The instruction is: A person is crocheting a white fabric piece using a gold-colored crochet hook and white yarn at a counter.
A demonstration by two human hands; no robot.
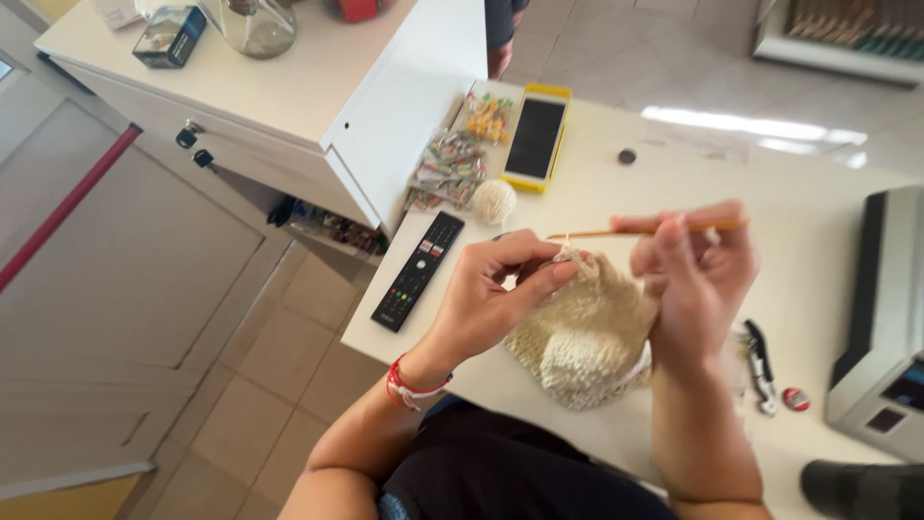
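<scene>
Left hand (500, 289) is closed, thumb and fingers pinching the top edge of a cream crocheted piece (587, 337). Right hand (698, 274) is closed too, gripping a thin orange-tan crochet hook (635, 232) held roughly level, tip pointing left and touching the piece right by the left fingertips. Red and white cord bracelet (409, 385) on the left wrist.

The crocheted piece hangs between both hands, its lower part resting on the white surface (818, 221) at the near edge, in front of the person's dark top.

Left of the hands: black remote control (419, 272) lying flat near the surface edge. Beyond it a small cream yarn ball (494, 201), just beside a clear bag of wrapped sweets (452, 169). Next to that a phone in a yellow case (535, 138), screen dark. Small dark round item (627, 156) further right; can't tell what it is.

Right of the right hand: a waiter's corkscrew (760, 364) and a red bottle cap (795, 399), close together. Grey till-like machine (881, 327) at the far right edge.

Top left: a raised white counter (289, 87) with a glass jar (252, 24) and a small dark box (170, 36).
</scene>
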